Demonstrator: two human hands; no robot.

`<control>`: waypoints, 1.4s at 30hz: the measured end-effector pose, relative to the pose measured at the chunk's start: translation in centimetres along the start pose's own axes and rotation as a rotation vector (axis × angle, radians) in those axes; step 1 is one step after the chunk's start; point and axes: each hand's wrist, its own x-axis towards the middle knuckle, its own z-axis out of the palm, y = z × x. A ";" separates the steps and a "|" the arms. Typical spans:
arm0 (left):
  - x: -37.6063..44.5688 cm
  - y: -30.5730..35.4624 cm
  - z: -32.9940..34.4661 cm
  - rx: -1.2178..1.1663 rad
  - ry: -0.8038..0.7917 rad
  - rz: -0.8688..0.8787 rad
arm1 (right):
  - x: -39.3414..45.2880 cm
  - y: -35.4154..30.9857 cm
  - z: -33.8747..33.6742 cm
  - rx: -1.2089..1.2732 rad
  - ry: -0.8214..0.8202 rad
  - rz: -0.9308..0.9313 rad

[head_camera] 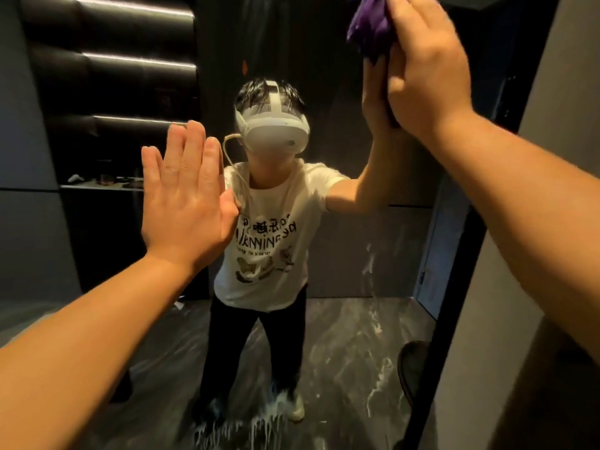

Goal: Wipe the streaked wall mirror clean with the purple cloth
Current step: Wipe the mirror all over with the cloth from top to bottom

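Note:
The wall mirror (350, 241) fills most of the view and reflects a person in a white T-shirt and a headset. My right hand (425, 63) presses the bunched purple cloth (373, 24) flat against the glass near the upper right. My left hand (185, 196) lies open with its palm flat on the glass at mid left, holding nothing. White runny streaks (370, 261) show on the glass at lower right, and more drips (259, 423) near the bottom edge.
The mirror's dark frame (451, 287) runs down the right side, with a grey wall (552, 76) beyond it. Dark panelled walls and a shelf with small items (107, 181) show in the reflection at left.

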 end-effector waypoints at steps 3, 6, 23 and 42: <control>0.0 0.0 0.2 0.011 0.014 0.008 | -2.8 -2.5 1.9 -0.070 0.027 -0.061; 0.0 0.0 0.3 0.015 0.024 0.010 | -14.4 -5.5 3.6 0.032 -0.091 -0.349; 0.1 1.7 0.5 0.031 0.019 -0.085 | -6.0 3.4 -1.7 0.018 -0.008 0.087; 0.2 2.2 0.0 -0.004 0.006 -0.122 | -25.2 -1.9 -1.4 0.243 -0.405 -0.229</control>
